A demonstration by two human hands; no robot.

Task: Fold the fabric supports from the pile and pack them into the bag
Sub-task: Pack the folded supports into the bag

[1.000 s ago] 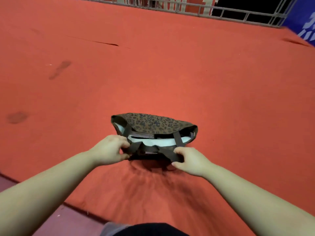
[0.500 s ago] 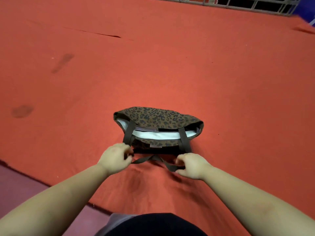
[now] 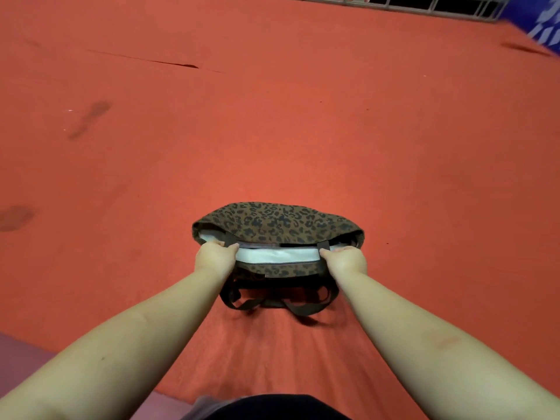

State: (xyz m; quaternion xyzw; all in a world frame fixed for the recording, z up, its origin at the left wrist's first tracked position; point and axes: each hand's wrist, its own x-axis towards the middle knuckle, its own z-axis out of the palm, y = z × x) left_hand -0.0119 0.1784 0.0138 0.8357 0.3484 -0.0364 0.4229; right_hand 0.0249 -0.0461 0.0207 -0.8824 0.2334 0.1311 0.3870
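Fingers of the left hand [image 3: 215, 256] are curled over the near rim of the brown leopard-spotted cloth bag [image 3: 280, 222], at its left end, and the rim is gripped there. Between the two hands, white folded fabric [image 3: 277, 254] is seen inside the bag's open mouth. At the right end, the rim is gripped the same way by the curled fingers of the right hand [image 3: 346, 259]. Below both sets of fingers, the dark brown straps [image 3: 274, 303] are left lying loose on the red carpet [image 3: 272, 131]. The bag is rested on this carpet.
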